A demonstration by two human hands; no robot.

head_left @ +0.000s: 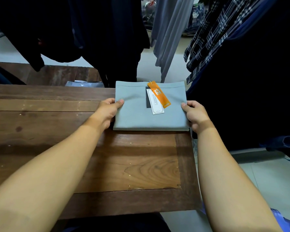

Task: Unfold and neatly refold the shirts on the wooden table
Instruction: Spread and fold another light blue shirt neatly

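Folded grey-blue shirt (141,118) sits as a flat rectangle at the far right corner of the tabletop (57,118), its right side roughly along the table's edge.

Left hand (107,111) pinches the shirt's left side, thumb on top and fingers tucked at the edge. Right hand (195,114) mirrors that on the right side. A symmetric two-sided grip keeps the layers from sliding, so this reads as either squaring the fold or getting ready to lift it (one frame, can't tell which).

Hang tags lie on top near the far edge: orange tag (159,94) diagonally over a white tag (155,102), with a dark card (147,102) under both. They look strung on, so expect them to flop once the fold opens.

Edges look aligned and the fold tight.

If unfolding comes next, I'd pull it toward the near part of the tabletop for more room. The plaid shirt (206,36) and grey garment (167,30) hang close behind and could snag lifted fabric.
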